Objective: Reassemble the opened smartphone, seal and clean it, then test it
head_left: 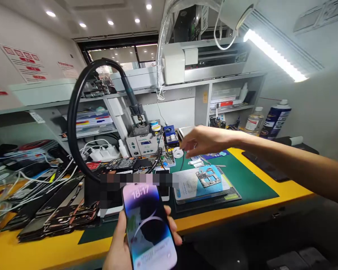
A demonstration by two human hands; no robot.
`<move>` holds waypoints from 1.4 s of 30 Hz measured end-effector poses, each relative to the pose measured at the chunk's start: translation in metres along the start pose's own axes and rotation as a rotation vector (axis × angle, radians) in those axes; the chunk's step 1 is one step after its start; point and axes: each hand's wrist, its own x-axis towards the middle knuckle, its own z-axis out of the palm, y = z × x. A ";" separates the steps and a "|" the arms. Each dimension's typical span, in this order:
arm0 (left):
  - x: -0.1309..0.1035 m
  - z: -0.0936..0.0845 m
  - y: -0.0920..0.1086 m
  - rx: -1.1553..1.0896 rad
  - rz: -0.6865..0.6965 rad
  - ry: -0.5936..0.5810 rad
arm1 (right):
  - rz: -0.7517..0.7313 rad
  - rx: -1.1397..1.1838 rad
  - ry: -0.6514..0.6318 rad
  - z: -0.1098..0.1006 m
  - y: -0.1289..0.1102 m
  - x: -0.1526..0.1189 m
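Observation:
My left hand (119, 242) is wrapped round a smartphone (152, 228) near the front edge of the bench. The phone's screen is lit and reads 18:17, with a notification low on it. My right hand (204, 140) reaches across from the right over the back of the green mat (256, 187). Its fingers are curled down and pressed together close to a small white ring-shaped roll (177, 152); what they hold, if anything, is hidden. Below that hand a phone circuit board (208, 177) lies on a light blue and white box (186, 187).
Stacked phone parts (64, 213) and loose white cables crowd the left. A thick black hose (73, 112) arches above the bench beside a soldering station (146, 144). A blue device (171, 135) stands behind the roll. A bottle (254, 122) and spray can (274, 120) stand back right.

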 end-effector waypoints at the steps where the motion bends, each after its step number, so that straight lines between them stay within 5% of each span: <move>1: 0.014 0.015 0.007 -0.008 0.032 0.015 | 0.045 0.040 -0.042 0.002 0.010 -0.021; 6: 0.104 0.073 0.035 0.120 0.197 -0.095 | 0.251 0.166 -0.147 0.052 0.036 -0.081; 11: 0.156 0.077 0.038 0.179 0.185 -0.116 | 0.246 0.189 -0.114 0.079 0.042 -0.088; 20: 0.150 0.034 0.038 0.220 0.060 0.021 | 0.206 0.232 -0.090 0.080 0.046 -0.079; 28: 0.148 0.032 0.042 0.205 -0.004 0.141 | 0.370 0.138 0.059 0.046 0.074 -0.056; 35: 0.148 0.034 0.040 0.236 -0.111 0.186 | 0.313 0.073 -0.067 0.089 0.086 -0.003; 42: 0.148 0.037 0.037 0.185 -0.114 0.105 | 0.322 0.270 0.183 0.081 0.084 0.008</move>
